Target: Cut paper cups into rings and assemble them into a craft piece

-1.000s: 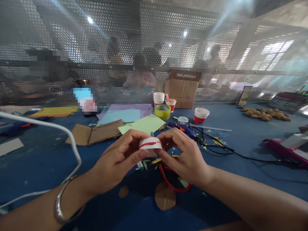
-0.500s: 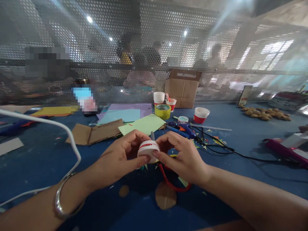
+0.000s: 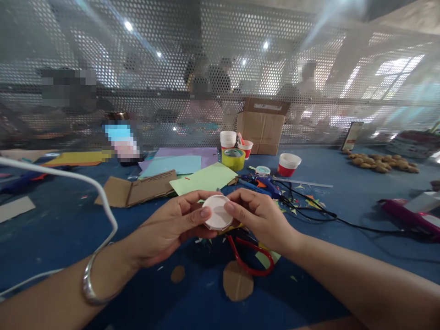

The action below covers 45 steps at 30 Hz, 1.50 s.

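Note:
A white cut-off paper cup bottom (image 3: 216, 215) is held up between both hands, its round face turned toward me. My left hand (image 3: 177, 222) grips its left side, thumb on the face and fingers behind. On the right edge, my right hand (image 3: 264, 222) pinches it with thumb and fingertips. Below the hands lie scissors with red handles (image 3: 270, 271), partly hidden by my right hand. A larger cardboard disc (image 3: 238, 282) and a smaller cardboard disc (image 3: 178, 274) rest on the blue table nearer to me.
Green paper (image 3: 202, 178), folded cardboard (image 3: 151, 188) and yellow tape (image 3: 233, 160) lie beyond the hands. A blue glue gun (image 3: 271, 188) with a black cable sits among paper scraps. Red-and-white paper cups (image 3: 288, 165) stand farther back. A white cable (image 3: 99, 188) loops at left.
The cup bottom has been tilted so its flat round face shows more fully; the red strip on its side is out of sight. My left fingers have shifted beneath it.

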### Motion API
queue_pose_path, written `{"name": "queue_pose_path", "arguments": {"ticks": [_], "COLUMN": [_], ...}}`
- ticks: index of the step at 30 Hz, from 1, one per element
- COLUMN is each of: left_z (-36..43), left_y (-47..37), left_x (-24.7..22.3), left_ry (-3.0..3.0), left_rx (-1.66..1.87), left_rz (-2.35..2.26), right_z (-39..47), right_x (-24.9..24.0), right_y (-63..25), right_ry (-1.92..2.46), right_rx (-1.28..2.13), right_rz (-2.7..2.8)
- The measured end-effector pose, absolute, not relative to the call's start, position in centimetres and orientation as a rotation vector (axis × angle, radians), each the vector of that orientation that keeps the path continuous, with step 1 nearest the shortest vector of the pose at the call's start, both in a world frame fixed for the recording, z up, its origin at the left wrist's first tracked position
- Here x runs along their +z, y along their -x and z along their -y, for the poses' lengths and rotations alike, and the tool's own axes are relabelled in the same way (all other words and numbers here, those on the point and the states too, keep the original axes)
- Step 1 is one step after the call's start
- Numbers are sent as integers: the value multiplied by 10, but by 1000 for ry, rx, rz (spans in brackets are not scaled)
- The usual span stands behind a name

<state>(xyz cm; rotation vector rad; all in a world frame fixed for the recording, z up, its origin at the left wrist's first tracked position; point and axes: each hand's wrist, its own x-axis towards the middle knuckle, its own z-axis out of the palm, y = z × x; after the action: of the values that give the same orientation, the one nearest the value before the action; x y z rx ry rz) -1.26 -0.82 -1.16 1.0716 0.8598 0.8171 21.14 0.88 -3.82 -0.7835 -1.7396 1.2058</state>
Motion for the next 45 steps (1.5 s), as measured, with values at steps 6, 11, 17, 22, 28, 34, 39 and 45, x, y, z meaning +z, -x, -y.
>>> {"name": "queue_pose_path", "arguments": {"ticks": [6,11,17,22,28,34,39,45], "left_z": [8,8,8,6,5,10,8,2], "left_y": [15,13,10,10,13,5,6,22], "left_x": [-12,-13,-14,-13,-12,-17,-20,-26], "left_ry": [-1093,-1134,-1245,-1398,-1347,-1336,-1428,-1781], "left_rx": [800,800,856,845,811,851,893,773], "left_rz": [-781,-832,-965,-1089,-1004,-976,-982,-1150], "right_z": [-9,-5,1,3,3,2,3,1], "right_x": [-37,-36,-37,-38,-33,-34,-35,-36], "right_y": [-214,-214,-211,-209,-211,-209,-207,-209], "right_ry": [858,842,628,652,703,754,748,849], "right_rx": [1032,766,444,562,538,538,535,798], "right_rz": [1816,1856,2016,2035,1972,1926,1922,1740]}}
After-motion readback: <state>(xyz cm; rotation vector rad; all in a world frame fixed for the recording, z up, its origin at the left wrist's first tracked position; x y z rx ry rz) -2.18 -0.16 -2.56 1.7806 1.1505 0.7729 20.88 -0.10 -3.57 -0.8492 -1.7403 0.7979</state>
